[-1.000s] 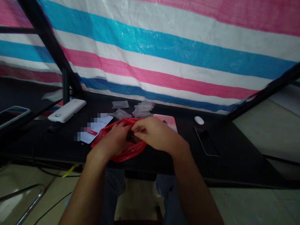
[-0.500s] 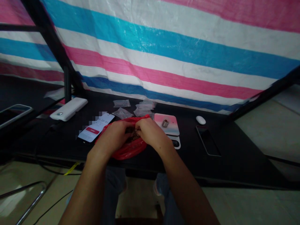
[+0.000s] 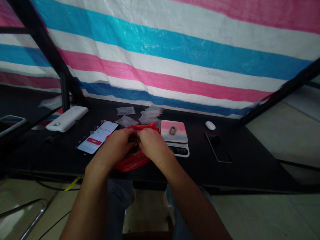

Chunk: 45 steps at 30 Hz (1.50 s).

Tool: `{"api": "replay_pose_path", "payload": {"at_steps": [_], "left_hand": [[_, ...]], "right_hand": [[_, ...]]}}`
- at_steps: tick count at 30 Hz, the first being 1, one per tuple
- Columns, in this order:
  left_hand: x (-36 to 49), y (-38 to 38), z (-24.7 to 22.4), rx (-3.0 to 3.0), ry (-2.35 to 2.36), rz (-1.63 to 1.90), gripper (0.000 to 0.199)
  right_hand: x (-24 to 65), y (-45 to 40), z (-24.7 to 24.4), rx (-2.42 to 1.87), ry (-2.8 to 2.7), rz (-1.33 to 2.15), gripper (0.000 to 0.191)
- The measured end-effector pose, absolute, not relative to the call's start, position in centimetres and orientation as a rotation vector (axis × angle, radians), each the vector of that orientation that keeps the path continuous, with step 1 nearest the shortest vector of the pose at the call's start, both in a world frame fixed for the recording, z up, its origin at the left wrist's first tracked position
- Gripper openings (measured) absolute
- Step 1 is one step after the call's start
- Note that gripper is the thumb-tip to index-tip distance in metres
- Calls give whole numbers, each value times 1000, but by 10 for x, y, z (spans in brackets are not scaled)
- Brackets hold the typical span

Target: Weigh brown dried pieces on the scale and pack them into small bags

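Left hand (image 3: 117,142) and right hand (image 3: 152,144) dip into the red bag (image 3: 131,164), left of the scale (image 3: 182,136) on the worktop (image 3: 200,171); fingers partly hidden, their grip I cannot tell; a rightward tug could spill its dark contents (image 3: 135,146) or jolt the scale.

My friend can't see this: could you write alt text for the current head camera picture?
A person's left hand and right hand reach into an open red plastic bag on a black table. Beside it, a metal cylinder sits on a scale; clear packets lie behind, a lit phone at left.
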<state>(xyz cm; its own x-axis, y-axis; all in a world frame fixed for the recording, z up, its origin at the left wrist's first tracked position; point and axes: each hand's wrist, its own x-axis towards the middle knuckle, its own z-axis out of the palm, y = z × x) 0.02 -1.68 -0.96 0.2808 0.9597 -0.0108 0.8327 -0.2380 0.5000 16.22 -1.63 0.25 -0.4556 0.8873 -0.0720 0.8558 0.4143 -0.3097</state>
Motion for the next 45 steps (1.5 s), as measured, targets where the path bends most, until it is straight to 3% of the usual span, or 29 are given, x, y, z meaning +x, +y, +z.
{"api": "replay_pose_path", "payload": {"at_steps": [17,24,31,45], "left_hand": [[-9,-9,-19,2193,1559,364,33],[-9,-11,-20,2187,1589,359,30],[-6,-13,-19,2185,1577,369,28],[-5,-14,-17,2148,1581,377,28]], "right_hand": [[173,-20,16,-1556,-2457,524,25],[227,-17,44,-1429,-2115,585,21],[287,2,44,-1772,-1994,340,15],[283,16,30,-1789,-2093,421,19]]}}
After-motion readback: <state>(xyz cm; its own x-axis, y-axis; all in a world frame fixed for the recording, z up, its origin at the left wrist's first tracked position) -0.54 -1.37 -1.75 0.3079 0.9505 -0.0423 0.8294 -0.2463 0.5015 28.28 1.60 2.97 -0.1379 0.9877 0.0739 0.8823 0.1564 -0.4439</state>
